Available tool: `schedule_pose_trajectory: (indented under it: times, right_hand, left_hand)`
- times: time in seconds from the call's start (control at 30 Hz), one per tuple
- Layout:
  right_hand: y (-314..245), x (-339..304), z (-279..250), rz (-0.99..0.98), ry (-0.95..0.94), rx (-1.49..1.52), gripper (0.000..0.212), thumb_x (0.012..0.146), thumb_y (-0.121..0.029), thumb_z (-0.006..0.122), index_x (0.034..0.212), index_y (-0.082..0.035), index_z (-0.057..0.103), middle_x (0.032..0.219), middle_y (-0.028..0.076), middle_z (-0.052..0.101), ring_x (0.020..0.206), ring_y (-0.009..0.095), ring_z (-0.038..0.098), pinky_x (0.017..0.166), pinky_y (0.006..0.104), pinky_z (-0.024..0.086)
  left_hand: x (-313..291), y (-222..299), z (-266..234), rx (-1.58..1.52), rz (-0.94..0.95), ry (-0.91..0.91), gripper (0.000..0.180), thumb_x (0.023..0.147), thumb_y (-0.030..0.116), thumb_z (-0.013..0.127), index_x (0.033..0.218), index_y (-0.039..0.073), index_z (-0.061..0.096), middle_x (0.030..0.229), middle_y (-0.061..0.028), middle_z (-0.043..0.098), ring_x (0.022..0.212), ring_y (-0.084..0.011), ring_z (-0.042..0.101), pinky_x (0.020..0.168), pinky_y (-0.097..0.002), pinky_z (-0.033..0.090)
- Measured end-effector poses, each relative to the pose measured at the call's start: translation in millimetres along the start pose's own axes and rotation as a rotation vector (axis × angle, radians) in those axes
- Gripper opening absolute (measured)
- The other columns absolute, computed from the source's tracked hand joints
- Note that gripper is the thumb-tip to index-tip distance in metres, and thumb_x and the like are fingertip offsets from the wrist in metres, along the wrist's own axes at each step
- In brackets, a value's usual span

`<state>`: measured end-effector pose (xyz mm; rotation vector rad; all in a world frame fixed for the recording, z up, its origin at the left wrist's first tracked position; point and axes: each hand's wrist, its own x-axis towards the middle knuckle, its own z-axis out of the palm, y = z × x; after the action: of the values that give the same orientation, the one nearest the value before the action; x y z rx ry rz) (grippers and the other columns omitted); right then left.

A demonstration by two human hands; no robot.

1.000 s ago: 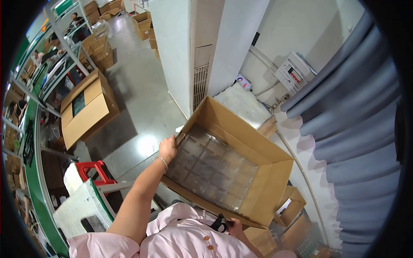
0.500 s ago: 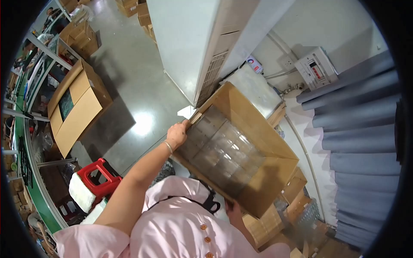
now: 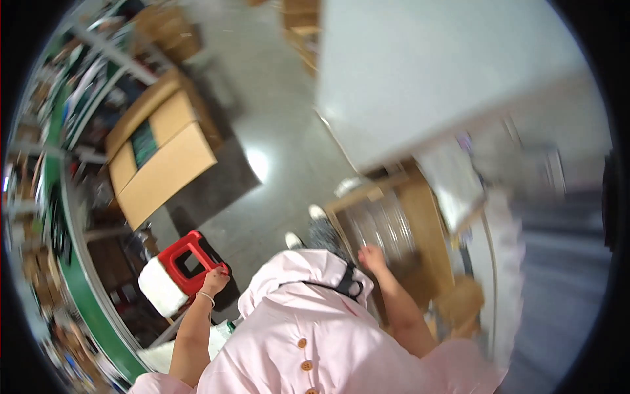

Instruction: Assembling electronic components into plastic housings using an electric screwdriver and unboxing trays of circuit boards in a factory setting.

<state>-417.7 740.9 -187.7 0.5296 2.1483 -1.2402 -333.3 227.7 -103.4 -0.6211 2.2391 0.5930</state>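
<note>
The picture is blurred by motion. An open cardboard box point(image 3: 428, 217) holding clear plastic trays point(image 3: 380, 226) is low down in front of me, beside a white pillar point(image 3: 426, 72). My right hand point(image 3: 373, 257) reaches down onto the near end of the trays; its grip is too smeared to read. My left hand point(image 3: 215, 280) hangs at my side with curled fingers and holds nothing, right at the edge of a red stool point(image 3: 185, 257). My pink buttoned top fills the lower middle.
A large closed carton point(image 3: 164, 157) stands on the grey floor at the left. A green-edged workbench point(image 3: 88, 295) with cluttered shelves curves along the left rim. A smaller cardboard box point(image 3: 462, 303) and a grey curtain point(image 3: 558, 262) are at the right.
The box has dropped from chest height down toward the floor. My left hand has let go of its rim and swung down beside the red stool. My right hand now shows at the box.
</note>
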Motion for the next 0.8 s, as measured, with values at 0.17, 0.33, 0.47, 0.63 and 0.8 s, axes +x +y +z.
schedule_pose_trajectory:
  times: [0.17,0.33,0.47,0.63,0.8]
  right_hand:
    - [15.9,91.7,-3.7,-0.061,-0.200,-0.763,0.030,0.077,-0.028,0.048,0.079,-0.003,0.063,0.083,0.021,0.060,0.082,0.037,0.058,0.074,0.0427,0.046]
    - [-135.3,172.1,19.8,-0.186,-0.223,-0.881,0.025,0.074,-0.022,0.051,0.084,-0.003,0.064,0.079,0.020,0.061,0.079,0.032,0.061,0.071,0.0377,0.048]
    - [-275.1,238.6,67.7,-0.312,-0.211,-1.142,0.024,0.070,-0.019,0.053,0.087,-0.006,0.065,0.086,0.019,0.061,0.085,0.032,0.059,0.078,0.0374,0.047]
    - [-412.1,282.2,210.8,-0.367,-0.004,-1.006,0.021,0.071,-0.015,0.052,0.084,-0.004,0.065,0.084,0.019,0.061,0.081,0.031,0.060,0.074,0.0372,0.048]
    - [-505.9,243.0,454.1,-0.771,-0.471,-0.911,0.020,0.075,-0.016,0.052,0.091,-0.008,0.063,0.088,0.015,0.062,0.085,0.030,0.059,0.076,0.0392,0.046]
  left_hand:
    - [27.9,34.7,-5.2,-0.495,-0.179,0.263,0.028,0.071,0.018,0.061,0.096,0.006,0.060,0.088,-0.0128,0.063,0.084,-0.0230,0.060,0.076,-0.0321,0.047]
    - [63.8,43.9,21.2,-0.958,-0.098,0.306,0.030,0.073,0.018,0.061,0.100,0.006,0.059,0.089,-0.0106,0.063,0.082,-0.0182,0.059,0.076,-0.0288,0.046]
    - [81.9,17.8,-13.1,-0.919,-0.157,0.361,0.031,0.073,0.021,0.061,0.100,0.008,0.059,0.089,-0.0112,0.063,0.081,-0.0216,0.060,0.076,-0.0299,0.046]
    - [109.2,-91.2,-43.5,-0.864,-0.309,0.294,0.032,0.072,0.026,0.058,0.099,0.009,0.060,0.090,-0.0136,0.062,0.087,-0.0270,0.059,0.078,-0.0322,0.046]
    - [151.7,-247.4,-69.1,-0.683,-0.476,0.136,0.030,0.072,0.025,0.055,0.098,0.010,0.061,0.096,-0.0147,0.060,0.092,-0.0289,0.057,0.081,-0.0358,0.045]
